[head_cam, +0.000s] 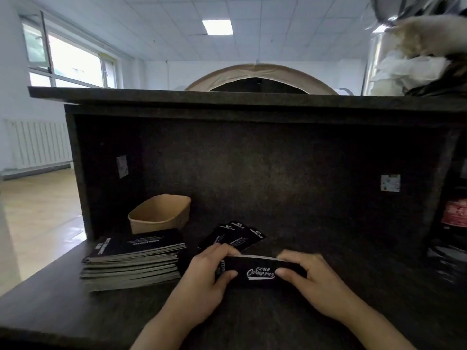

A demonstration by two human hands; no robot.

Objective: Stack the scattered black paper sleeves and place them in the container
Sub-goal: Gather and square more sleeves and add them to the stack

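A small stack of black paper sleeves (257, 272) with white "Camping Club" lettering stands on its long edge on the dark counter. My left hand (202, 276) grips its left end and my right hand (310, 281) grips its right end, thumbs on the front face. Behind the stack, a few more black sleeves (237, 234) lie fanned out flat on the counter. A brown paper container (161, 214), open and with nothing visible inside, stands at the back left.
A tall pile of black booklets (131, 261) lies left of my hands, in front of the container. The dark back wall (278, 173) and overhanging shelf (227, 97) close the space. Dark clutter (452, 223) fills the right side.
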